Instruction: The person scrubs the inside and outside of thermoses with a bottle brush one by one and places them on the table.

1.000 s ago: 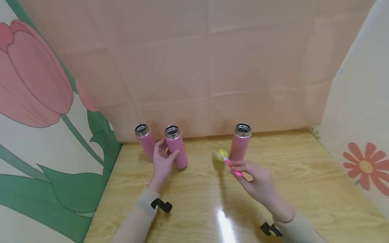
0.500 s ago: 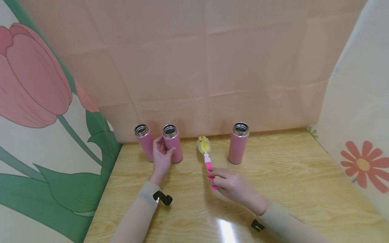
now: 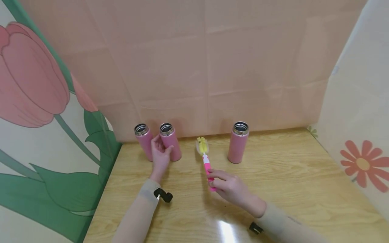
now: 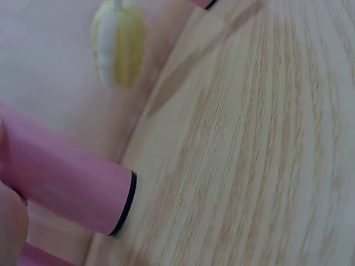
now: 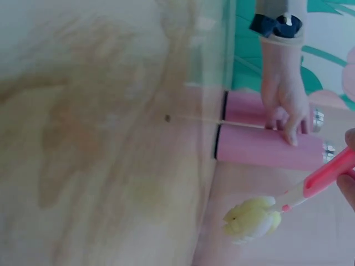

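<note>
My left hand [image 3: 161,157] grips a pink open-topped bottle [image 3: 171,143] with a silver rim, thumb on its near side. In the left wrist view, the black base of this bottle [image 4: 77,174] is right at the tabletop. My right hand [image 3: 234,189] holds a bottle brush [image 3: 206,163] by its pink handle. The brush's yellow and white sponge head [image 5: 252,219] hangs above the table, to the right of the gripped bottle. A second pink bottle [image 3: 146,145] stands just left of my left hand, partly hidden by it.
A third pink bottle [image 3: 237,146], also open at the top, stands to the right on the wooden table [image 3: 288,179]. A pink cloth [image 3: 182,67] hangs along the table's back edge. Flower-printed walls [image 3: 361,165] stand at both sides.
My right hand has moved left with the brush, from beside the right-hand bottle to the middle. My left hand has shifted its bottle slightly left, closer to the leftmost one.
</note>
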A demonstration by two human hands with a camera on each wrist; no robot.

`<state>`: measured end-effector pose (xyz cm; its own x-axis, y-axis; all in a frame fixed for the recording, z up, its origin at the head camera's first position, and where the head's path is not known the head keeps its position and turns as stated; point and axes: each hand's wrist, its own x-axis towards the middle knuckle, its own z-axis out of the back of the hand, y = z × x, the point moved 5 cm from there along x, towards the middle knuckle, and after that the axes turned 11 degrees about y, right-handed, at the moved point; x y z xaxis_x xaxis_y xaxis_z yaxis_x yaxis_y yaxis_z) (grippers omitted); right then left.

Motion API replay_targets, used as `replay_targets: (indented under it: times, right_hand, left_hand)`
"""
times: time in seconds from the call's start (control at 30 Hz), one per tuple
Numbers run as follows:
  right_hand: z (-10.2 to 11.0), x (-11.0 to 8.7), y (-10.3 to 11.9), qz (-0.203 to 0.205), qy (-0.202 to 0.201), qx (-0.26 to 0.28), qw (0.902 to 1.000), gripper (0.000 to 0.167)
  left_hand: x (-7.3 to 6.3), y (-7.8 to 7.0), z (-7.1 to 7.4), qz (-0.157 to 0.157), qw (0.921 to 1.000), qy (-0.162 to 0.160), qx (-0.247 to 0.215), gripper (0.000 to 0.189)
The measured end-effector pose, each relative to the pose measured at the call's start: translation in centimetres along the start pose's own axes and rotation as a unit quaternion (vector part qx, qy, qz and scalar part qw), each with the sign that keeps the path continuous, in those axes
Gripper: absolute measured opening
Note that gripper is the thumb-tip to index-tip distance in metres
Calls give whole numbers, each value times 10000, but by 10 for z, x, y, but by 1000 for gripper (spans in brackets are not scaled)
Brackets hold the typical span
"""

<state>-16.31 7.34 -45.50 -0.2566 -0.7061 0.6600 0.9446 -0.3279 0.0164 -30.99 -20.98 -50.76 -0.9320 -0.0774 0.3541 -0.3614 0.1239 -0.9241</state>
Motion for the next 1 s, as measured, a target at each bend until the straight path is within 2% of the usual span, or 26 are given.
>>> replay_targets:
  times: [0.13, 0.33, 0.43, 0.5, 0.53, 0.67, 0.77, 0.87, 1.0]
  right_hand:
    - [8, 1, 0, 10, -202, 4, 9998, 10]
    - [18, 3, -1, 16, -241, 69, 9997, 4]
    - [22, 4, 0, 56, -338, -1, 9994, 8]
    - [25, 5, 1, 72, -456, -61, 9989, 18]
    - [27, 6, 1, 65, -526, -84, 9986, 22]
    - [36, 7, 0, 74, -874, -2, 9961, 22]
    - [46, 10, -2, 96, -1115, 104, 9937, 24]
    - [58, 13, -4, 108, -1330, 180, 9909, 27]
    - [80, 20, -6, 129, -1809, 428, 9825, 28]
  left_hand:
    - [2, 1, 2, 38, 10000, -12, 50, 72]
    - [4, 2, 4, 187, 9992, 28, 356, 72]
    - [3, 2, 4, 313, 9978, 86, 571, 78]
    - [-1, 2, 4, 336, 9965, 91, 759, 83]
    - [-4, 1, 3, 320, 9955, 82, 884, 86]
    - [-17, -9, -2, 132, 9895, -31, 1440, 91]
    - [-24, -19, -6, -136, 9846, -92, 1738, 90]
    - [-26, -29, -12, -684, 9797, -103, 1881, 87]
    - [-29, -42, -21, -1428, 9669, -23, 2116, 84]
